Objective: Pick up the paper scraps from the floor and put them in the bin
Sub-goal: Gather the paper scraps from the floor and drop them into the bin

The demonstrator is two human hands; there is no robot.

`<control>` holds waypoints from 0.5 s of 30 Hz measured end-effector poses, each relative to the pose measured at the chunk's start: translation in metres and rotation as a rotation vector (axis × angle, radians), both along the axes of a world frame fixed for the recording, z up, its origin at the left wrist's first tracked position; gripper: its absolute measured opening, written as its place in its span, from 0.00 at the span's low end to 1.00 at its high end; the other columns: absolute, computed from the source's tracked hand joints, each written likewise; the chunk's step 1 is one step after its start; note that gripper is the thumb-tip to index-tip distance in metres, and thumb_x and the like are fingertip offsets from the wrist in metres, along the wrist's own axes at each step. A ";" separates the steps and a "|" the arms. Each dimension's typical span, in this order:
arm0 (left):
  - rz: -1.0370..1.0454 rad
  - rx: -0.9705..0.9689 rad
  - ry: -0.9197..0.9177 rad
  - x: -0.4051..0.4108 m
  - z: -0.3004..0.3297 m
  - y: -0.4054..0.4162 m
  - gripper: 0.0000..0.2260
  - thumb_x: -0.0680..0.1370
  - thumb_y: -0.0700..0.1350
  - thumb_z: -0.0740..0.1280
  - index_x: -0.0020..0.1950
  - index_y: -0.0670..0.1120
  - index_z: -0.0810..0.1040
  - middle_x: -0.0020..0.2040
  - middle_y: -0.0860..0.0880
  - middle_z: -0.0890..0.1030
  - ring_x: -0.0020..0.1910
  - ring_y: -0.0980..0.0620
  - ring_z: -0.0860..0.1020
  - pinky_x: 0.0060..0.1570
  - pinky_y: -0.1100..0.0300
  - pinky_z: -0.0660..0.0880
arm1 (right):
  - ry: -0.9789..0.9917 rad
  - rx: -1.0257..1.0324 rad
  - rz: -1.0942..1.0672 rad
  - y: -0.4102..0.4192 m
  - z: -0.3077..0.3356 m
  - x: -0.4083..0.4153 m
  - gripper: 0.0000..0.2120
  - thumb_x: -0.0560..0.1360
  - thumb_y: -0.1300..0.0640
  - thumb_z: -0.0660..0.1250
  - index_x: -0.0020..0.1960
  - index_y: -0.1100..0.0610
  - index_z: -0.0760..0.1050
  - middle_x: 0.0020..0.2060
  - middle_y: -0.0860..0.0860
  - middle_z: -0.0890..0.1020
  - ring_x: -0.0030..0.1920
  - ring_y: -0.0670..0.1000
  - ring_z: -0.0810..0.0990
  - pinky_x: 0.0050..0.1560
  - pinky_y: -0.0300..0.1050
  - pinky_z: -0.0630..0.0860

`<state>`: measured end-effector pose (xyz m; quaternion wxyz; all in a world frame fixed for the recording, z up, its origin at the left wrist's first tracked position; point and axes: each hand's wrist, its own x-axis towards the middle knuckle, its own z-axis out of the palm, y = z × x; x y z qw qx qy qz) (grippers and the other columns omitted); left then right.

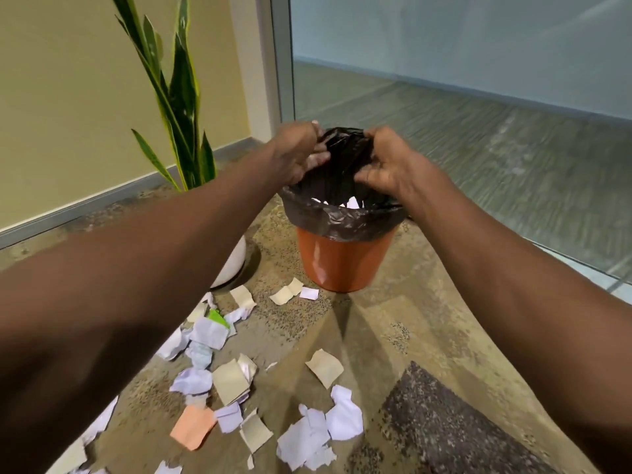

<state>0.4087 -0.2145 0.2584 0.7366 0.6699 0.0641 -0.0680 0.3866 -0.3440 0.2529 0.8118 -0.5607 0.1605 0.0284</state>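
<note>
Scraps uncounted; one bin

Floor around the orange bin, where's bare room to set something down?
Bare carpet lies right of the bin, toward the glass wall, and in front of it down to the dark carpet patch. Crowded: paper scraps litter the left, beside the plant pot.

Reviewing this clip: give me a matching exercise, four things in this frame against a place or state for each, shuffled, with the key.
Things:
1. bin
2. black liner
3. green scrap
4. white pot

Places or states:
A. gripped by the left hand and the right hand
B. on the floor among white paper scraps
C. orange, standing upright
D. beside the bin, partly hidden by the left forearm

Pairs: 1-C, 2-A, 3-B, 4-D
</note>
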 end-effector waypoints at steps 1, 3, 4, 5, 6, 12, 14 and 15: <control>0.054 -0.048 -0.053 -0.005 0.000 0.004 0.12 0.83 0.41 0.59 0.41 0.44 0.73 0.39 0.46 0.76 0.35 0.54 0.75 0.39 0.61 0.80 | -0.043 -0.061 -0.020 0.005 -0.001 -0.003 0.11 0.82 0.59 0.55 0.46 0.59 0.74 0.38 0.56 0.78 0.32 0.51 0.78 0.25 0.39 0.74; 0.128 -0.047 -0.130 -0.022 -0.006 0.022 0.11 0.82 0.42 0.61 0.40 0.43 0.75 0.34 0.48 0.79 0.29 0.54 0.75 0.25 0.66 0.71 | -0.185 -0.211 -0.083 0.018 -0.007 -0.018 0.07 0.80 0.60 0.61 0.45 0.59 0.75 0.36 0.56 0.78 0.31 0.51 0.77 0.28 0.40 0.75; 0.145 -0.046 -0.159 -0.033 -0.012 0.033 0.10 0.82 0.42 0.62 0.41 0.44 0.76 0.33 0.49 0.80 0.27 0.55 0.74 0.23 0.66 0.66 | -0.270 -0.256 -0.101 0.027 -0.013 -0.029 0.07 0.79 0.61 0.63 0.44 0.59 0.77 0.34 0.56 0.80 0.30 0.51 0.77 0.28 0.40 0.74; 0.169 -0.033 -0.174 -0.044 -0.020 0.043 0.09 0.81 0.43 0.62 0.43 0.44 0.77 0.33 0.51 0.80 0.27 0.56 0.74 0.23 0.66 0.65 | -0.350 -0.307 -0.101 0.037 -0.022 -0.043 0.07 0.77 0.61 0.65 0.42 0.58 0.79 0.31 0.55 0.80 0.28 0.51 0.77 0.27 0.40 0.74; 0.185 -0.023 -0.195 -0.053 -0.032 0.053 0.09 0.81 0.43 0.61 0.45 0.45 0.78 0.33 0.51 0.80 0.27 0.57 0.74 0.24 0.66 0.64 | -0.415 -0.371 -0.076 0.046 -0.032 -0.058 0.07 0.77 0.60 0.66 0.42 0.57 0.80 0.29 0.53 0.81 0.27 0.50 0.77 0.26 0.40 0.73; 0.299 0.215 -0.078 -0.127 -0.141 0.106 0.11 0.81 0.43 0.62 0.42 0.43 0.80 0.36 0.47 0.81 0.28 0.57 0.74 0.29 0.61 0.67 | -0.478 -0.891 0.362 0.074 -0.161 -0.147 0.13 0.76 0.50 0.70 0.55 0.57 0.79 0.48 0.50 0.84 0.47 0.48 0.82 0.54 0.52 0.81; 0.355 0.495 -0.080 -0.155 -0.182 0.129 0.12 0.80 0.45 0.64 0.43 0.42 0.83 0.40 0.43 0.84 0.36 0.52 0.79 0.36 0.59 0.69 | -0.331 -1.030 0.661 0.056 -0.208 -0.174 0.38 0.71 0.36 0.71 0.74 0.51 0.64 0.71 0.51 0.72 0.68 0.49 0.72 0.71 0.55 0.70; 0.362 0.594 -0.073 -0.170 -0.200 0.141 0.12 0.80 0.46 0.64 0.44 0.42 0.83 0.42 0.43 0.85 0.40 0.50 0.80 0.38 0.59 0.68 | -0.293 -1.130 0.796 0.044 -0.231 -0.184 0.49 0.68 0.30 0.70 0.79 0.48 0.52 0.78 0.51 0.61 0.76 0.50 0.61 0.76 0.54 0.61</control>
